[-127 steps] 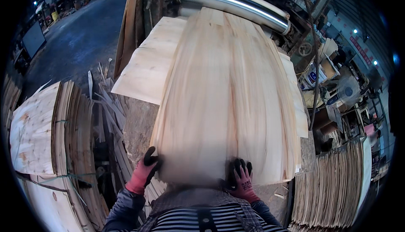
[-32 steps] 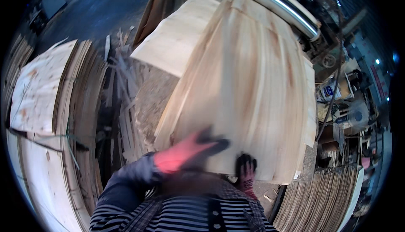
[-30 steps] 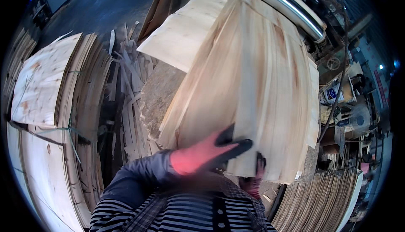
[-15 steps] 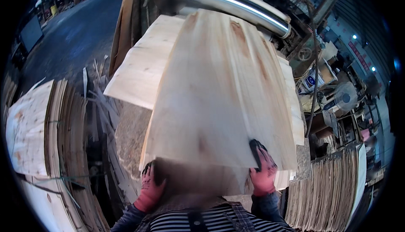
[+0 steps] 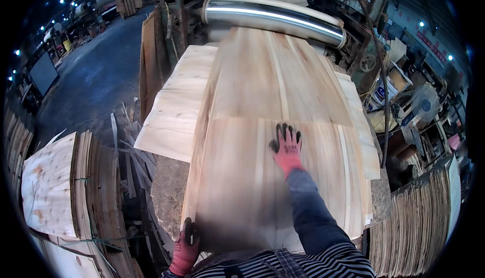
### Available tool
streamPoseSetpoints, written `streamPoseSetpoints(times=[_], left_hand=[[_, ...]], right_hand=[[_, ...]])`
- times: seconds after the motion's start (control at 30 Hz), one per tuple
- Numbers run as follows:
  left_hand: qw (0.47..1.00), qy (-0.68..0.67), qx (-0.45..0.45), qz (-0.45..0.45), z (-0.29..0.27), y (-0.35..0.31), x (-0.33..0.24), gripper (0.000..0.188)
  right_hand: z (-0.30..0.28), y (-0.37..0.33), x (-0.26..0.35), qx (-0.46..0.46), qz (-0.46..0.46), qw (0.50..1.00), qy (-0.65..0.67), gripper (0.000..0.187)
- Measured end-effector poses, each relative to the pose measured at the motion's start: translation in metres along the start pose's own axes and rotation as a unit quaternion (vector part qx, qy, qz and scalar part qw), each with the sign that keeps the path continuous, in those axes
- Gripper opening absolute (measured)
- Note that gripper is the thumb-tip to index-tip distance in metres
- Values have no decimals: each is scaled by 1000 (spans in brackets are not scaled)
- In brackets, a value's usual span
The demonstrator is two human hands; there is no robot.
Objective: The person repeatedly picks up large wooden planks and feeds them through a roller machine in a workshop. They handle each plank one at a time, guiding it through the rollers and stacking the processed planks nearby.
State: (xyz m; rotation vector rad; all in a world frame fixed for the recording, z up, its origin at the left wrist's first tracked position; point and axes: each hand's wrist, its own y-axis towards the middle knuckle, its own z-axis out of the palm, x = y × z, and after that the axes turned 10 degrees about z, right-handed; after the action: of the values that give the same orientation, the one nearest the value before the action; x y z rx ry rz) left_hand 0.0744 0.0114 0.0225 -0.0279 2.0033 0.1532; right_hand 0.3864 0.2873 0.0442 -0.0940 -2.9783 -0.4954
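Note:
A wood veneer sheet (image 5: 278, 76) lies lengthwise ahead of me, its far end at a shiny metal roller (image 5: 273, 17). Its near edge crosses the middle of another veneer sheet (image 5: 237, 192) beneath. My right hand (image 5: 288, 149), in a pink glove with black fingertips, lies flat with spread fingers, fingertips at that near edge. My left hand (image 5: 185, 250), gloved alike, rests at the near left corner of the lower sheet; its fingers point forward, thumb apart, and it grips nothing that I can see. Paler veneer sheets (image 5: 174, 103) stick out on the left underneath.
Bundled veneer stacks stand at left (image 5: 53, 187) and right (image 5: 411, 222). Wood strips (image 5: 134, 169) litter the floor beside the left stack. A fan (image 5: 424, 101) and a white bucket (image 5: 379, 93) are at right. A dark post (image 5: 386, 101) rises near the table's right edge.
The top veneer sheet has slid forward to the roller, baring the sheet below. My right hand has moved forward and inward from the near right edge. My left hand stays near the left corner.

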Motion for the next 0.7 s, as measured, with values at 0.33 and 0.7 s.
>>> streamPoseSetpoints(times=[0.33, 0.7], left_hand=[[955, -265, 50, -122, -20, 22, -4, 47], [887, -442, 133, -30, -15, 50, -146, 48]], right_hand=[[-72, -258, -27, 287, -71, 951, 87, 80], [-109, -306, -50, 88, -117, 977, 153, 75]])
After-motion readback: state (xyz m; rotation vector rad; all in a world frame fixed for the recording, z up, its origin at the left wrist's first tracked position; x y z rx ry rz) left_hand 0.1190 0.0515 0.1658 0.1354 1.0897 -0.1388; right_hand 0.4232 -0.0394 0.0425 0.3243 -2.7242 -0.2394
